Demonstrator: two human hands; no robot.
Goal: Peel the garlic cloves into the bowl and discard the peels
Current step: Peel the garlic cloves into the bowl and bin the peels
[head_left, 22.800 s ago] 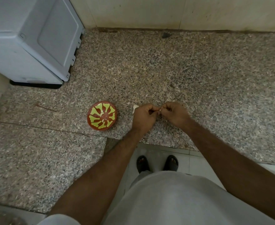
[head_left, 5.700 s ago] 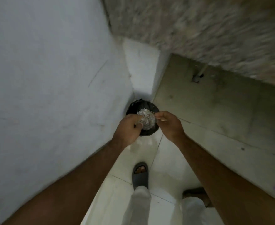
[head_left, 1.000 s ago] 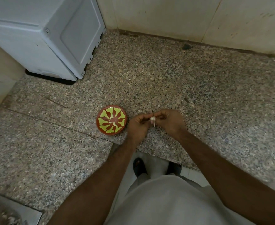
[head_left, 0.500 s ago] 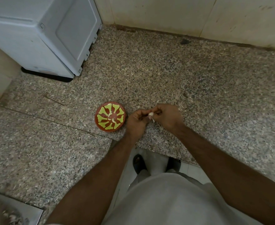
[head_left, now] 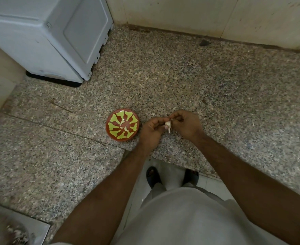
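Nearest: person's torso, light garment, feet in sandals (head_left: 152, 175) on tiled floor below tabletop edge. Both forearms reach fwd over the edge.

Left hand (head_left: 152, 129): fingers curled, pinching a garlic clove (head_left: 168, 125) w/ thumb. Right hand (head_left: 185, 124): fingers curled too, tips on the same clove from the other side. Clove sits between the two hands, above the tabletop (head_left: 216, 96), not in the bowl. A pale strip hangs under it, likely loosened skin.

Change vs half a sec. ago: hands and clove in about the same spot and grip; strip of skin hangs in much the same way. Peeling ongoing, no new clove dropped.

Just left of left hand: bowl (head_left: 122, 126), red w/ yellow-green pattern, upright; approx. two pale peeled cloves inside. Judgement: task partway; this clove next for the bowl, skin then needs binning.

Further back: grey appliance (head_left: 53, 36) at left rear, wall (head_left: 198, 15) behind. No loose peels discernible on the speckled stone.
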